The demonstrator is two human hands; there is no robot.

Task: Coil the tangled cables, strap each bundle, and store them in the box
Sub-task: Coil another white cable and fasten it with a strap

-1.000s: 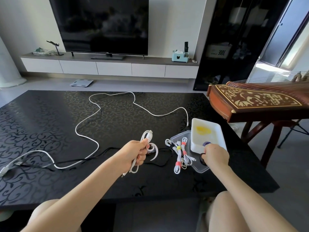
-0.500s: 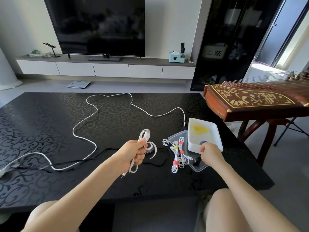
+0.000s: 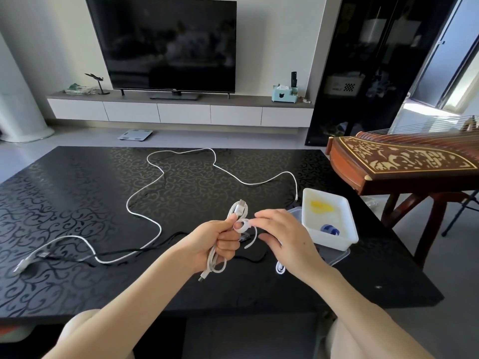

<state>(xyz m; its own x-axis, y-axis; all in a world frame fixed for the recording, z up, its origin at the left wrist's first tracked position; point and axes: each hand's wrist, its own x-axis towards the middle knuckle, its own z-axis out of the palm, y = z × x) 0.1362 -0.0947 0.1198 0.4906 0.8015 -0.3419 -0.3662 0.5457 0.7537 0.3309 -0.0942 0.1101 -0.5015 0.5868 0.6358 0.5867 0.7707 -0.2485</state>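
One white cable (image 3: 237,209), looped; strap (image 3: 242,227) touching.

Bright daylight from window (image 3: 467,81) at right; pane and sill below overexposed. Room evenly lit, shadows soft. Glossy black table (image 3: 77,203) carries pale sheen at far left part. TV screen (image 3: 166,42) dark, with dim reflections. White box (image 3: 350,230) nearly washed out inside. Wide-angle distortion: cabinet (image 3: 363,60) and walls lean, curve toward edges. Left hand (image 3: 217,242) with coiled white cable (image 3: 234,211) sharp; right hand (image 3: 287,244) fingers at white strap (image 3: 245,230) slightly motion-smeared.
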